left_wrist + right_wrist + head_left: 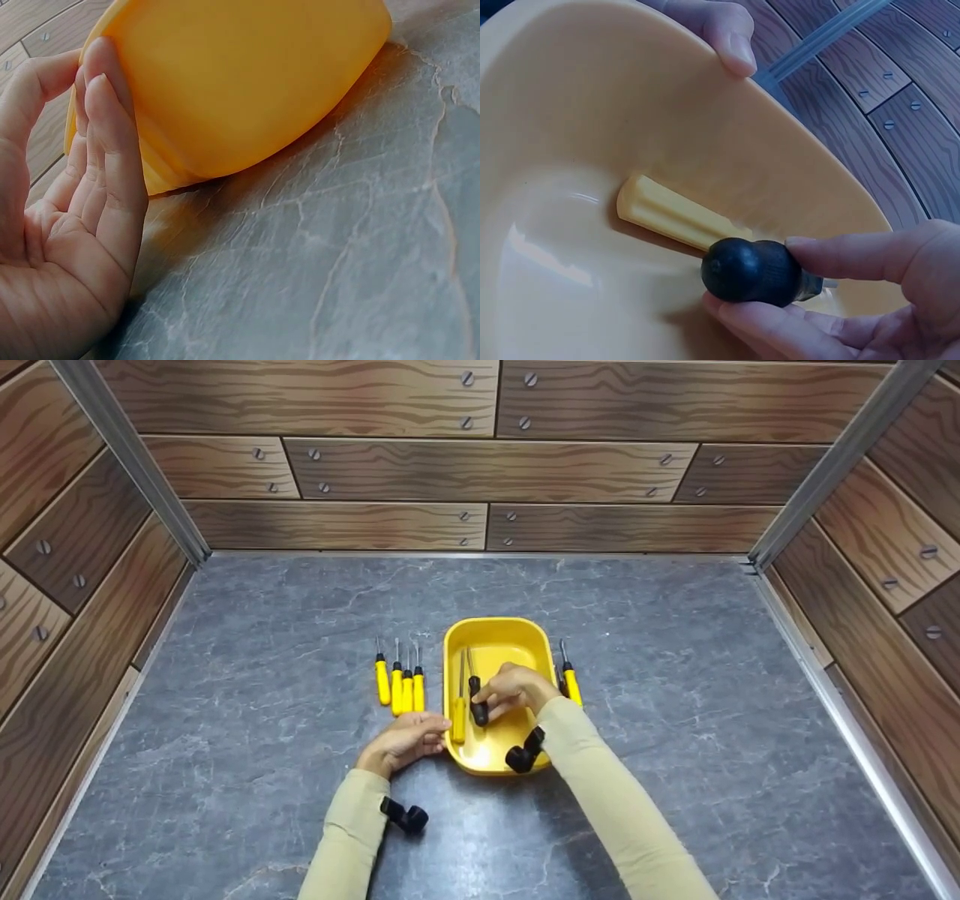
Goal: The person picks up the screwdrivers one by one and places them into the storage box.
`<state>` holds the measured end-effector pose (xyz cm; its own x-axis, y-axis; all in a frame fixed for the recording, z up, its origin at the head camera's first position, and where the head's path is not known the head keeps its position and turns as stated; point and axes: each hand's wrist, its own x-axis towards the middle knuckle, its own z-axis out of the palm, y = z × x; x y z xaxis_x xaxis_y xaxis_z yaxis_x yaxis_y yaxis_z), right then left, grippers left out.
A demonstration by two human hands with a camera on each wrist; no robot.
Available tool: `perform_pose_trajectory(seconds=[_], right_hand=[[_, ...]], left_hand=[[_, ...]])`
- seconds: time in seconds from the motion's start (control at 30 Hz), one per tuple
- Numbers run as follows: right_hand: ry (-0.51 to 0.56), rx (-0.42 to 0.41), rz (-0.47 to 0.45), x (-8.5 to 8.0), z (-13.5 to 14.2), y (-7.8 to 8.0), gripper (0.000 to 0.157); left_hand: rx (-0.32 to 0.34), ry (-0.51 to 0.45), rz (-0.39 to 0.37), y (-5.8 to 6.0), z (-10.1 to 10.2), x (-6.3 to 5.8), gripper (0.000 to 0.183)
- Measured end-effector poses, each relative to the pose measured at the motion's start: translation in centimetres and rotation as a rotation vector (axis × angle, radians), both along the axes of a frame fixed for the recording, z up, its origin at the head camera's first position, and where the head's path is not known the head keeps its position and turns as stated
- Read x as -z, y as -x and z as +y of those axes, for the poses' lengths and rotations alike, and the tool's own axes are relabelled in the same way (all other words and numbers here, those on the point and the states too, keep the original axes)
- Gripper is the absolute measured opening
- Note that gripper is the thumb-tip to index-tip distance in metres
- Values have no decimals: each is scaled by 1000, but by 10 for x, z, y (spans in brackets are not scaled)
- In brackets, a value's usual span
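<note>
A yellow plastic tray point(501, 634) stands on the grey marbled tabletop. My right hand point(517, 688) reaches over it and holds a black-handled screwdriver point(478, 711) between thumb and fingers. In the right wrist view the bulbous black handle point(739, 270) shows end-on, its shaft mostly hidden. Beside it, along the tray's left wall, lies a yellow-handled screwdriver point(459, 721). At the tray's near left side, my left hand point(409, 740) pinches the rim, thumb on top; the left wrist view shows its fingers point(112, 161) against the outer wall point(247, 82).
Left of the tray lie several yellow-and-black screwdrivers point(382, 681), shafts pointing away. On its right is another yellow-and-black screwdriver point(572, 684), with a dark one partly hidden by the right wrist. Wood-patterned panels point(480, 469) enclose the table at the back and both sides.
</note>
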<state>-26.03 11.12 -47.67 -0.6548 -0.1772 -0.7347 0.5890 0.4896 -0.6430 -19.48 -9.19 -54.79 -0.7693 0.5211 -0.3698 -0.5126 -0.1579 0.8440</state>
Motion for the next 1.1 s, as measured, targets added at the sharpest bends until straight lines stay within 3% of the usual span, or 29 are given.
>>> perform_pose_trajectory(seconds=[0.53,0.77,1.1], right_hand=[[-2,1,18,2,-2,0,43],[7,75,21,3,-5,-1,54],[-22,79,32,0,-3,-3,36]], left_hand=[[-9,-15,-1,1,1,2,5],[1,-11,1,0,1,1,4],[-4,-3,-4,0,0,1,4]])
